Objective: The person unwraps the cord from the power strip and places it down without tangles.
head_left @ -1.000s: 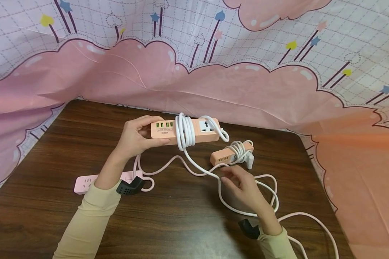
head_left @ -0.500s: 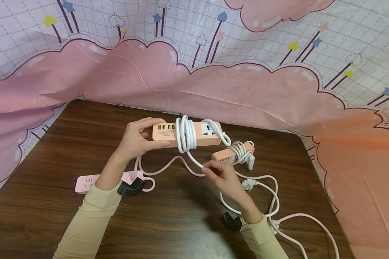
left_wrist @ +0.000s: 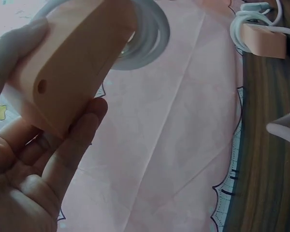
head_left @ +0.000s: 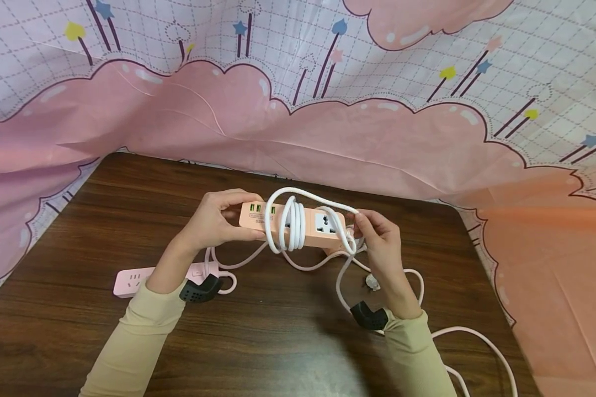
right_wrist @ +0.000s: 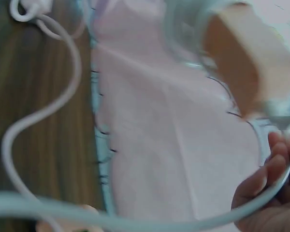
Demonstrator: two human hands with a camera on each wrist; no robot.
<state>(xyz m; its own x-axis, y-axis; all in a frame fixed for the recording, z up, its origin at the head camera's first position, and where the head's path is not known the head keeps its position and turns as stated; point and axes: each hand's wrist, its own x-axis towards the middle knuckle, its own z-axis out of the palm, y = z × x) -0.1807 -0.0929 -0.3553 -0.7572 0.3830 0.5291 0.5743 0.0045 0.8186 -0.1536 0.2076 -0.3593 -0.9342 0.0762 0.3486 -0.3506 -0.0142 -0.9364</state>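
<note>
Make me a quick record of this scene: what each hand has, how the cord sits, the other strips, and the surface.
Left hand: grips the USB end of the raised orange power strip
Right hand: pinches its white cord beside the socket end
Wrap: several loops around the strip's middle
Other orange strip: also cord-wrapped, mostly hidden in head view
Pink power strip: on the table, partly hidden
Surface: dark wood grain

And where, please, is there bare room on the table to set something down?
The table is bare between the sleeves, and behind the pink strip toward the back left corner. The right side is crowded with cords, a plug and the resting orange strip.
</note>
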